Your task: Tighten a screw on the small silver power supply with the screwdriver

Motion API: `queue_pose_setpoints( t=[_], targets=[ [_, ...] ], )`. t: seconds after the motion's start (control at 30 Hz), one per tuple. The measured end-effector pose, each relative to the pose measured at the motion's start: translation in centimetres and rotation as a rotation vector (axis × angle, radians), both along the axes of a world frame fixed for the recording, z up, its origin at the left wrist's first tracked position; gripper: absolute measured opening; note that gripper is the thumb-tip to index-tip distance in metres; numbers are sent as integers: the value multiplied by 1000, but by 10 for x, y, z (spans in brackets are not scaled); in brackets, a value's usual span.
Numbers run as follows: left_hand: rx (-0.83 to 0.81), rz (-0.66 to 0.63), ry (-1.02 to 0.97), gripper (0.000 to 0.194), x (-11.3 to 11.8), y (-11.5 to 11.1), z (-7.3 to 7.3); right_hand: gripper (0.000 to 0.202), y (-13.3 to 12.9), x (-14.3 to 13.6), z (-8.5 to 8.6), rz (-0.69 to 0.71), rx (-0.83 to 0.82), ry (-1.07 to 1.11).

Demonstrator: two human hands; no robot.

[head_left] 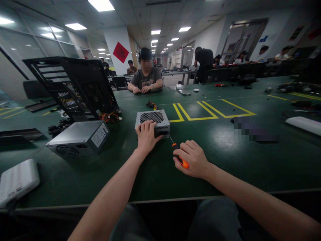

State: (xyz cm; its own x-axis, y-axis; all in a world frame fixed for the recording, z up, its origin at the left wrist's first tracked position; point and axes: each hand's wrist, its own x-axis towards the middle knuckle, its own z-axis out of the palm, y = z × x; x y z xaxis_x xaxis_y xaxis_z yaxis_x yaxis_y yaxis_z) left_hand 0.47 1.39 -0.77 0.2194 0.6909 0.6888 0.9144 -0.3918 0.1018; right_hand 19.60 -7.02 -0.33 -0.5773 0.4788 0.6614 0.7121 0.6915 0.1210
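Observation:
A grey computer power supply with a honeycomb grille lies on the green table in front of me. My left hand rests on its top and near side, fingers on the grille and thumb along the front edge. In my right hand is a screwdriver with an orange and black handle, my fingers wrapped round it. Its thin shaft points up and left, the tip at the lower right corner of the power supply's near face. Whether the tip sits in a screw is too small to tell. Cables lie behind the unit.
To the left stand an open black computer case and a second power supply. A white device lies at the near left, a white bar at the right. Across the table sits a person. Yellow tape marks the tabletop.

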Motion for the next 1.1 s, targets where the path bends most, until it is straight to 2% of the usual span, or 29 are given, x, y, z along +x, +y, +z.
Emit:
queue_pose_setpoints(
  t=[0.17,0.33,0.5,0.6,0.83,0.93,1.1],
  targets=[
    [-12,6,8,55,1,0,1,28,-3,1,3,51,-51,-25],
    [-10,2,-3,55,1,0,0,26,-3,6,1,-13,89,7],
    [1,-11,-10,55,0,1,-2,19,0,11,2,50,235,-37],
    [13,-10,-8,55,0,2,-2,8,-3,9,4,14,240,-80],
    [5,2,-1,55,1,2,-2,18,-21,-4,-1,-53,37,-169],
    [11,1,-1,55,1,2,-2,22,-26,-4,-2,-91,60,-169],
    [13,-6,-3,56,1,1,-2,22,-23,2,2,-296,80,-88]
  ],
)
